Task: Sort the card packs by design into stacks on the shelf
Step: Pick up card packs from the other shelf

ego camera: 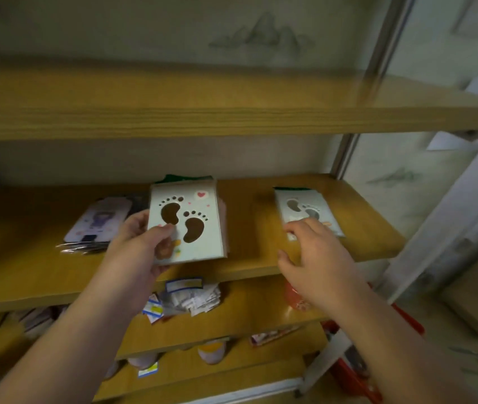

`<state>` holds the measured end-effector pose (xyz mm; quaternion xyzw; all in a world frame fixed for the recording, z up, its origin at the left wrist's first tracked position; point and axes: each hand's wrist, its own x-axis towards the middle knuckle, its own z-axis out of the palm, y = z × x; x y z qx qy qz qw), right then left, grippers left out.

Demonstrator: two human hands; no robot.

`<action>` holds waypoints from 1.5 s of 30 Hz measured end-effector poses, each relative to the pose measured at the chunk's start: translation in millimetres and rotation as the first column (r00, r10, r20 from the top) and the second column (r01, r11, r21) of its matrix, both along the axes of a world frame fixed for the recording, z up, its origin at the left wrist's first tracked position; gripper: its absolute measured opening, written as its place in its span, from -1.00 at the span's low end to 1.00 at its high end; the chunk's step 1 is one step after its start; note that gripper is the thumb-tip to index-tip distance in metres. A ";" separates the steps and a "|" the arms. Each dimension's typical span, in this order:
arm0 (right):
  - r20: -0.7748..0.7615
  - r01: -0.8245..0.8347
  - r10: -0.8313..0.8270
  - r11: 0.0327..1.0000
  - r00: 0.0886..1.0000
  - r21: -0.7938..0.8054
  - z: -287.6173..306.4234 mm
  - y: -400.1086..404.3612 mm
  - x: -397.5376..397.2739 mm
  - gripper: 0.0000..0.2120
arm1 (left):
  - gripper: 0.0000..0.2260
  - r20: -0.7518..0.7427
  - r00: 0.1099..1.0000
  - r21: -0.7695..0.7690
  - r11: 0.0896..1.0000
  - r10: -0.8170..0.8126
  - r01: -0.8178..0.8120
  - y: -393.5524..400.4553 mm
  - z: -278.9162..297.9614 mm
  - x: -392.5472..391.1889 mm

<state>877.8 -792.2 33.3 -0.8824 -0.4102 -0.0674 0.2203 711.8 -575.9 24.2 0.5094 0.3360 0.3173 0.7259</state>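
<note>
Wooden shelf (261, 258): middle board carries the card packs. Left hand (141, 246): fingers clamped on a bundle of footprint packs (188, 225), held above the board's front. Right hand (316, 258): fingers spread, released, tips on a footprint pack (304, 208) lying flat at right. Purple-figure packs (97, 225): stacked at left.

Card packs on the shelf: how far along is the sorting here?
Partly done. One footprint pack lies on the middle shelf at right, under the right hand's fingertips. The left hand holds a bundle of footprint packs, not yet set down. A stack of purple-figure packs lies at left.
</note>
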 end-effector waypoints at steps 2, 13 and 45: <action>0.001 0.029 -0.029 1.000 1.000 -0.012 0.3 -26.6 16.4 -0.54 | -0.60 -0.012 1.000 0.007 1.000 -0.006 0.006 -17.2 -1.6 31.7; -0.049 0.050 -0.049 0.999 0.998 0.020 -6.6 -107.5 66.2 -0.50 | -0.73 -0.239 0.962 0.235 0.953 -0.133 0.190 -92.2 -3.3 199.9; -0.083 -0.293 0.301 0.952 0.950 0.091 -22.8 26.6 -24.7 -0.55 | -0.67 -0.454 0.770 0.885 0.330 0.449 0.329 -34.1 -14.3 -38.5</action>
